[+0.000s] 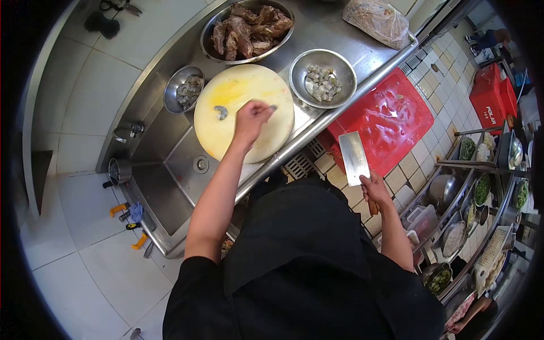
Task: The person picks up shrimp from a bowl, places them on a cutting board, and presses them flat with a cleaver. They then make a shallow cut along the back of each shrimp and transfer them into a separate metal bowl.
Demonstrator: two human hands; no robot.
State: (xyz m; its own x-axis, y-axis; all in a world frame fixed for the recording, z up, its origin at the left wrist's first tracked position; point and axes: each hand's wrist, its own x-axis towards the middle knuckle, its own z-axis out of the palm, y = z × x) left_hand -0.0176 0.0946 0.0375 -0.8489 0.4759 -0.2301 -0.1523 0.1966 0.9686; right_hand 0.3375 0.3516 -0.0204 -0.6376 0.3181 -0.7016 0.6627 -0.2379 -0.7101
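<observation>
My left hand (252,122) is over the round cutting board (243,85), its fingers pinched on a small greyish piece that looks like shrimp (273,107). A curled raw shrimp (221,112) lies on the board to the left of that hand. Away from the board, my right hand (374,189) grips the wooden handle of a cleaver (354,157), its broad blade pointing forward over the floor side. Right of the board, a steel bowl (295,85) contains shrimp pieces (323,83). Left of it, a smaller bowl (169,96) holds more raw shrimp (190,92).
A large bowl (204,42) of dark meat stands behind the board, with a filled plastic bag (377,22) at the back right. The sink basin (164,190) lies to the left. A red lid-like surface (391,122) is beyond the counter edge. Shelves at right hold ingredients; another person's arm (473,313) shows there.
</observation>
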